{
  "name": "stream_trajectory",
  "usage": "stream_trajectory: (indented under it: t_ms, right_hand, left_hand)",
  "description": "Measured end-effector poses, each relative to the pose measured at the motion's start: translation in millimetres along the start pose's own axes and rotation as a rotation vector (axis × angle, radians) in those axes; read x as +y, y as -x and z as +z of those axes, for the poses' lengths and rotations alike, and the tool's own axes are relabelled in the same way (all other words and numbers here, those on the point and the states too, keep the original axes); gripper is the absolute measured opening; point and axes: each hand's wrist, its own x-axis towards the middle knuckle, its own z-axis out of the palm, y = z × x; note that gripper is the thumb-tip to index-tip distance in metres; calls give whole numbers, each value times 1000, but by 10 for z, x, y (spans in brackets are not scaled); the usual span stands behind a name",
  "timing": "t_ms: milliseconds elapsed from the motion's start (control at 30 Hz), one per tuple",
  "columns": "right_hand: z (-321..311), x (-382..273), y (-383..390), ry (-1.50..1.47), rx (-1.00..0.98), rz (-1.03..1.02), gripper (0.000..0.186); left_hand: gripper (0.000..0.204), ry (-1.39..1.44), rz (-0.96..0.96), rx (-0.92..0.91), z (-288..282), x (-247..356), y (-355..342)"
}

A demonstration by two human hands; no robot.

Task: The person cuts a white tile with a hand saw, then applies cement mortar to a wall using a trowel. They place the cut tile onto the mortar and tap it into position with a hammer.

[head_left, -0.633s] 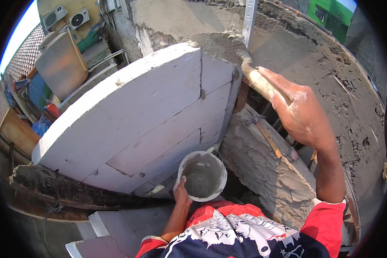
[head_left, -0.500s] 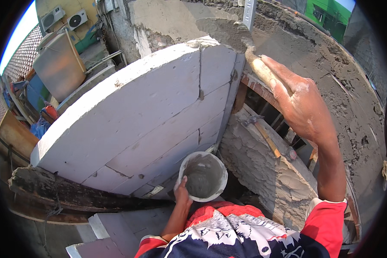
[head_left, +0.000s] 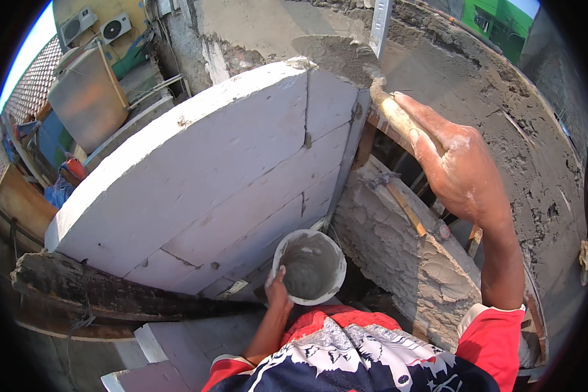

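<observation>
My right hand [head_left: 467,163] is closed around the pale wooden handle of a trowel [head_left: 391,111]. Grey mortar coats its blade [head_left: 336,57], which lies over the far end of a white block wall [head_left: 235,157], by the rough plastered wall behind. At the wall's top corner sits a small lump of mortar [head_left: 302,63]. Low in front of me, my left hand [head_left: 278,291] grips the rim of a whitish bucket [head_left: 336,287], thumb on the inside. Wet grey mortar [head_left: 306,274] is in the bucket, its inner sides smeared.
An upright metal profile [head_left: 380,26] stands just beyond the trowel. To the right are a rough mortared ledge [head_left: 411,261] with a wooden-handled tool [head_left: 408,212] on it and dark gaps behind. A dark timber beam [head_left: 111,287] runs along the wall's foot; loose blocks [head_left: 153,375] lie lower left.
The trowel and my right hand have shifted slightly down and toward me, and the blade shows more of its flat face. My left hand keeps the bucket in nearly the same place.
</observation>
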Motion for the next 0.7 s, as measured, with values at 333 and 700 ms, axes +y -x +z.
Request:
stream_trajectory:
  t_ms: [333,700]
  right_hand:
    - [94,175,-47,-37,83,-84,47]
    - [144,234,19,-155,49,-66,47]
  left_hand:
    - [42,-18,11,42,-61,-10,79]
    - [41,-48,18,61,-167,-100,47]
